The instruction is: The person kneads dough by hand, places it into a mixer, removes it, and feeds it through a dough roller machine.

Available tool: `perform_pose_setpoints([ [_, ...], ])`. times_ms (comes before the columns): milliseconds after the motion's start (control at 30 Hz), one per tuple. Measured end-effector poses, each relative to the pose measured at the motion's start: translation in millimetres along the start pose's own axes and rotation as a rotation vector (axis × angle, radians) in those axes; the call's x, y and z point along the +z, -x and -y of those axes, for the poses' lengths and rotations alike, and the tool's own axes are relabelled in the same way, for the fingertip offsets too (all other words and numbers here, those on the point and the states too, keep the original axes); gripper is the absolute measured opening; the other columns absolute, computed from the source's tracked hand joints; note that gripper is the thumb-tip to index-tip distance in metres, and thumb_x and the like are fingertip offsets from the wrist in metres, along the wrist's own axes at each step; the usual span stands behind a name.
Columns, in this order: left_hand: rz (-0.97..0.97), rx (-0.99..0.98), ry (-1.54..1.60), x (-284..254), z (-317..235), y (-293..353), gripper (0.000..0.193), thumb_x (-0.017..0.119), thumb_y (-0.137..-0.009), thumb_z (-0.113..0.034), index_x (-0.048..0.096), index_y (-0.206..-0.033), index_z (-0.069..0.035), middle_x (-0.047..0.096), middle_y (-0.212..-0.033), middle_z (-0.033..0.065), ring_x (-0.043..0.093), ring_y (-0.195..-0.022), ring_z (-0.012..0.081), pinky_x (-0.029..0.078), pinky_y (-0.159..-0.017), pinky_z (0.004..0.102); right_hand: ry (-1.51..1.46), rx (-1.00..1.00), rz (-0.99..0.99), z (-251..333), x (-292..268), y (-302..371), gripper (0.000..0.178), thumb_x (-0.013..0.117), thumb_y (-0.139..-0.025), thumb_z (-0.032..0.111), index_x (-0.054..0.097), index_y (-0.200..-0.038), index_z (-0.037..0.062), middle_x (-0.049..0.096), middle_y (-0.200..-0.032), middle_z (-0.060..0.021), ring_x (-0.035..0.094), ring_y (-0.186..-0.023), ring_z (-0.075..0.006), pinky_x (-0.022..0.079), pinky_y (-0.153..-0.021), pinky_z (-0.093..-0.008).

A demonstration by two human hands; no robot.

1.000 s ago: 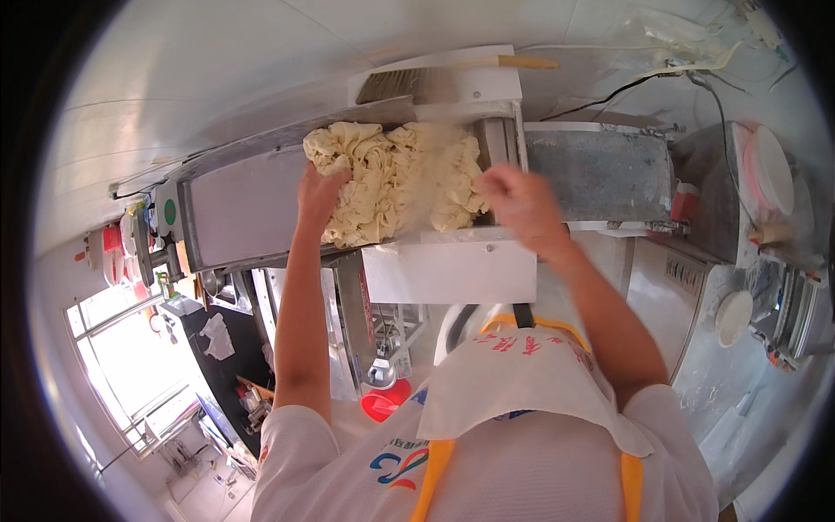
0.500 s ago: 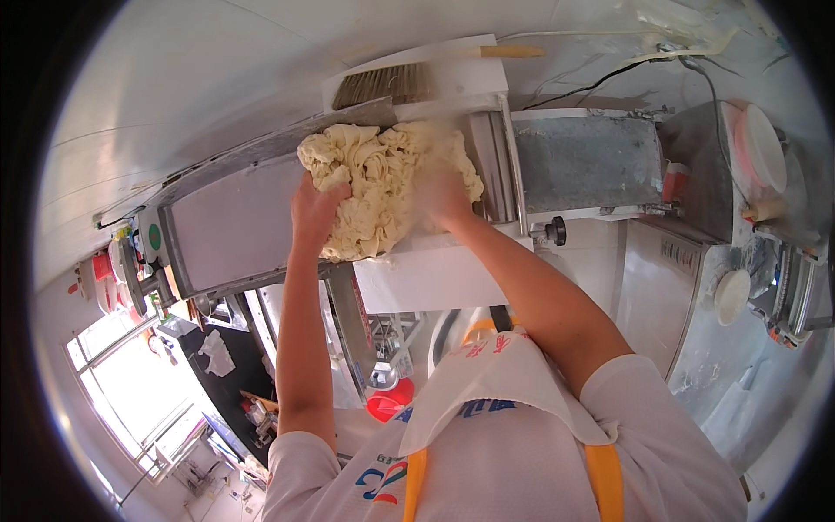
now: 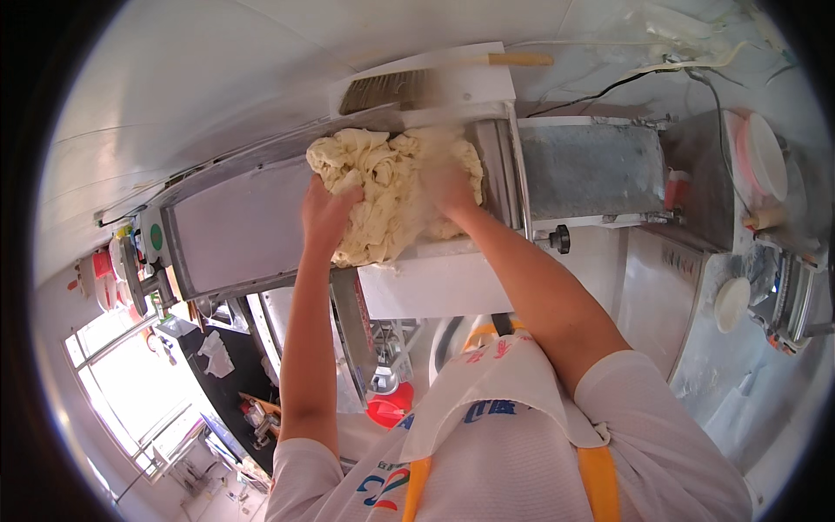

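Observation:
A large, lumpy mass of pale dough (image 3: 383, 187), folded and ragged on top, lies on the machine's bed in front of the steel rollers (image 3: 502, 174). My left hand (image 3: 329, 210) grips its left side, thumb over the dough and fingers tucked out of sight beneath. On the other side, my right hand (image 3: 448, 184) is against the dough near the rollers. A hazy blur covers that hand, so its fingers cannot be made out.
A flat conveyor bed (image 3: 243, 222) stretches left, and a grey metal tray (image 3: 596, 170) sits right of the rollers. Behind the dough lies a brush with a wooden handle (image 3: 520, 59). A black knob (image 3: 559, 239) sticks out at the front. Below stands a red bucket (image 3: 390, 405).
The dough and both hands appear slightly lower and further right, as does the machine around them, so the view has shifted a little. Both hands keep their places on the dough.

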State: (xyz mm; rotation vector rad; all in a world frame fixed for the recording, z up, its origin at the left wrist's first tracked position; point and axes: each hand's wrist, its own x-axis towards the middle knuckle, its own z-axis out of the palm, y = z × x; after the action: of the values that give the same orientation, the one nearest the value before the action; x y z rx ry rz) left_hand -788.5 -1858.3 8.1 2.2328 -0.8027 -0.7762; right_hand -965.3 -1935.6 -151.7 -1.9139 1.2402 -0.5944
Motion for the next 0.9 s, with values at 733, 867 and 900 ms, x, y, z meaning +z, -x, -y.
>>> perform_pose_setpoints([
  [733,0.005,-0.053,-0.082,4.0,-3.8,0.2,0.058,0.076,-0.072,-0.030,0.063,-0.119,0.002,0.072,-0.115,0.0207,0.069,-0.108,0.0367,0.051,-0.094,0.0434,0.068,0.031,-0.044,2.6,43.9,-60.2,0.042,0.052,-0.099,0.028,0.072,-0.081,-0.0041,0.071,-0.086,-0.0274,0.069,-0.080,-0.0450,0.054,-0.078,-0.0523],
  [867,-0.036,-0.038,-0.130,2.6,13.1,-6.4,0.059,0.077,-0.071,-0.030,0.063,-0.118,0.002,0.073,-0.112,0.0200,0.069,-0.106,0.0361,0.052,-0.094,0.0432,0.079,0.063,-0.026,1.1,56.5,-59.6,0.041,0.053,-0.099,0.027,0.072,-0.080,-0.0038,0.071,-0.083,-0.0258,0.070,-0.078,-0.0441,0.055,-0.076,-0.0518],
  [900,-0.034,-0.031,-0.135,4.9,10.6,-8.2,0.060,0.077,-0.070,-0.030,0.063,-0.118,0.003,0.073,-0.112,0.0199,0.069,-0.106,0.0360,0.052,-0.093,0.0431,0.078,0.045,-0.058,-2.9,55.8,-63.4,0.041,0.053,-0.099,0.027,0.072,-0.080,-0.0037,0.071,-0.082,-0.0252,0.070,-0.078,-0.0437,0.055,-0.075,-0.0514],
])
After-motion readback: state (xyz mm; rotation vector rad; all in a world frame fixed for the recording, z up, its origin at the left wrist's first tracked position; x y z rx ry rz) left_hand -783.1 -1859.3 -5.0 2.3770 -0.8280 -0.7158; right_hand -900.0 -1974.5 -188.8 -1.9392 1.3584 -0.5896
